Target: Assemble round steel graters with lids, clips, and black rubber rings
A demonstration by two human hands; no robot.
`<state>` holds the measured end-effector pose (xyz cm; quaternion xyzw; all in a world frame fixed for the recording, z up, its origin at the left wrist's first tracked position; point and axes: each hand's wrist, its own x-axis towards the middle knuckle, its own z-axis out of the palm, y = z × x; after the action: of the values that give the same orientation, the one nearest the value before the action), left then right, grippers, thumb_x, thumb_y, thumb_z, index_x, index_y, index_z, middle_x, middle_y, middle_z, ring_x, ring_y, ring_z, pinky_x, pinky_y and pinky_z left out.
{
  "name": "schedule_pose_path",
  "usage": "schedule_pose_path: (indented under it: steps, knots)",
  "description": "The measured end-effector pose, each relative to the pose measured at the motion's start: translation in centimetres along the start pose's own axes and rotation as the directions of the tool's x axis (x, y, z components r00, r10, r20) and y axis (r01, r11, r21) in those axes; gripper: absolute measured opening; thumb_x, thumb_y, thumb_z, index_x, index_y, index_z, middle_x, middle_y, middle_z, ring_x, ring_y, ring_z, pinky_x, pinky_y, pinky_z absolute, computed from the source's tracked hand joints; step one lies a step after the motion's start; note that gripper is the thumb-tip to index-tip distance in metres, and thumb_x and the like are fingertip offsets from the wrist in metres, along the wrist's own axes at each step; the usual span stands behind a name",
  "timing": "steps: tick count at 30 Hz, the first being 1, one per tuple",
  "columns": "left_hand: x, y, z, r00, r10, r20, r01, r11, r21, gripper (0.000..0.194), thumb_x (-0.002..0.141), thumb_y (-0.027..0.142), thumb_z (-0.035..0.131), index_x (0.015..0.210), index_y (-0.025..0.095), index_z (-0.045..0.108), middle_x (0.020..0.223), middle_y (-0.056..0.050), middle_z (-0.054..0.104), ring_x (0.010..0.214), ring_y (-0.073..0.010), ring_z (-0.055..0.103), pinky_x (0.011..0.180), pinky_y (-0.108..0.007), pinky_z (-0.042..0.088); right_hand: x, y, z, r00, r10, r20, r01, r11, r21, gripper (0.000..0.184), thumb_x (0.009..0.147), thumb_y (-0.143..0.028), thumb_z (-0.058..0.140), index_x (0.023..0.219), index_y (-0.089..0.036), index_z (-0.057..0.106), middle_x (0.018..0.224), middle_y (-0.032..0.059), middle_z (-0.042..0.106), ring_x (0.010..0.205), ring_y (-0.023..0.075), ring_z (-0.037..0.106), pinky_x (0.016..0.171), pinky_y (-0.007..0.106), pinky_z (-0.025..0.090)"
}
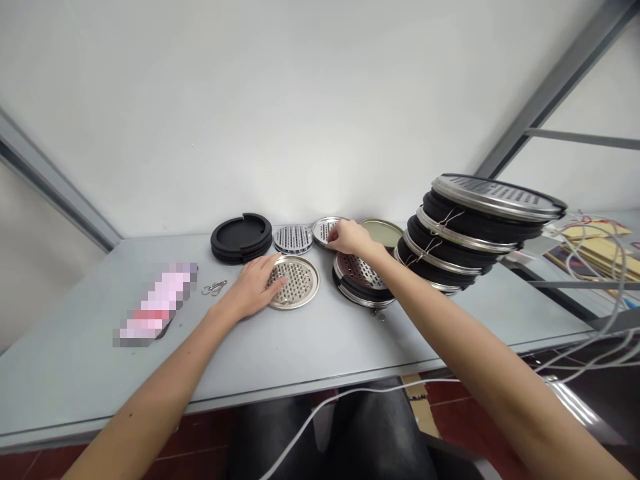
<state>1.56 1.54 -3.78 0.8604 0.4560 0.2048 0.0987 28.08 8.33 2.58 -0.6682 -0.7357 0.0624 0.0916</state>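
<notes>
On the table [295, 347], the left hand's [257, 283] fingers rest spread over the perforated disc [303, 283], the right hand [350, 239] curls at two o'clock, grip unclear, and one forearm [463, 317] bump could topple three o'clock's leaning stack [467, 237]!

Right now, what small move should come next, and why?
The right hand should probably settle its fingers on the rim of the rear perforated disc before any lift: they are bent at its right side, but whether they grip it can't be told. The left hand is on the front perforated disc, so that one seems steadied.
</notes>
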Motion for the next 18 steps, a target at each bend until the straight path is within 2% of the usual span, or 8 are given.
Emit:
schedule_pose_path:
  steps: [4, 8, 12, 18]
  knots:
    - [0.0, -0.5, -0.4, 0.997, -0.071, -0.021, 0.071, 0.997, -0.024, 0.063, 0.100, 0.056, 0.029, 0.146, 0.013, 0.037, 0.149, -0.017, 0.044, 0.139, -0.0295, 0.038, 0.116, -0.048, 0.029, 0.0, 0.3, 0.5, 1.000, -0.014, 0.009, 0.015, 1.000, -0.026, 0.017, 0.077, -0.018, 0.065, 0.088, -0.023, 0.078, 0.095, 0.0076, 0.075, 0.092, 0.0223, 0.069, 0.076, 0.027, 0.050]
    - [-0.1, -0.1, -0.5, 0.999, -0.039, -0.005, 0.039, 0.997, -0.064, 0.059, 0.101, 0.054, 0.029, 0.143, 0.016, 0.042, 0.145, -0.014, 0.048, 0.136, -0.0280, 0.041, 0.115, -0.045, 0.031, -0.2, 0.5, 0.9, 0.999, -0.028, -0.026, 0.026, 0.997, -0.075, 0.019, 0.081, -0.018, 0.060, 0.091, -0.022, 0.076, 0.097, 0.0091, 0.074, 0.094, 0.0246, 0.068, 0.078, 0.030, 0.050]
    - [-0.1, 0.1, -0.6, 1.000, -0.002, -0.016, 0.000, 0.997, -0.084, 0.055, 0.101, 0.053, 0.029, 0.138, 0.016, 0.048, 0.140, -0.012, 0.052, 0.133, -0.0273, 0.044, 0.114, -0.043, 0.034, -0.5, 0.4, 0.9, 0.991, -0.055, -0.118, 0.036, 0.988, -0.153, 0.022, 0.089, -0.020, 0.051, 0.096, -0.019, 0.072, 0.102, 0.0125, 0.073, 0.094, 0.0263, 0.067, 0.079, 0.032, 0.048]
    - [-0.2, -0.7, -0.7, 0.998, -0.027, -0.059, 0.022, 0.996, -0.084, 0.057, 0.101, 0.053, 0.029, 0.138, 0.015, 0.048, 0.143, -0.014, 0.049, 0.135, -0.0272, 0.043, 0.116, -0.045, 0.032, -1.2, 1.0, 0.9, 0.952, -0.104, -0.287, 0.037, 0.973, -0.229, 0.026, 0.097, -0.018, 0.040, 0.107, -0.014, 0.064, 0.107, 0.0151, 0.069, 0.101, 0.0275, 0.062, 0.080, 0.032, 0.043]
